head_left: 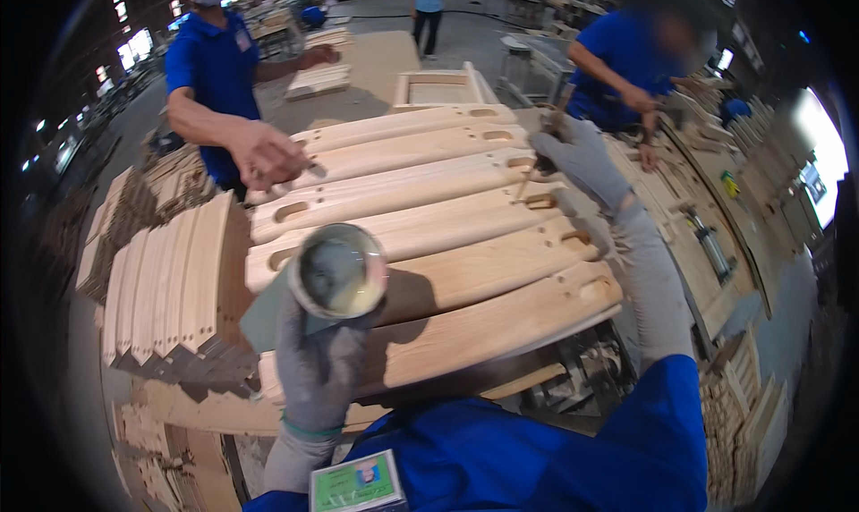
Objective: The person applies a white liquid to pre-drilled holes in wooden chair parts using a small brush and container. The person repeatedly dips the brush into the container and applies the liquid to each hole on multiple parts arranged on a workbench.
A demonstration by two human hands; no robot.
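Note:
My left hand [318, 360], in a grey glove, holds up a round open can [336, 270] with pale, creamy liquid inside. Beside it a grey-green flat piece [259, 320] shows, partly covered. My right hand [577, 154], gloved too, is closed around a thin stick-like tool [524, 186], its tip down near the slotted end of a board; the exact kind is too small to tell. Below both hands lies a row of several curved wooden boards [412, 217] with oval slots and small holes at their ends. The can's shadow falls on the nearer boards.
Stacked boards [170, 279] stand at the left. A co-worker's hand [264, 154] reaches over the boards' far left ends. Another co-worker [617, 74] works at a bench [716, 235] on the right. Behind the row is a wooden frame [438, 90].

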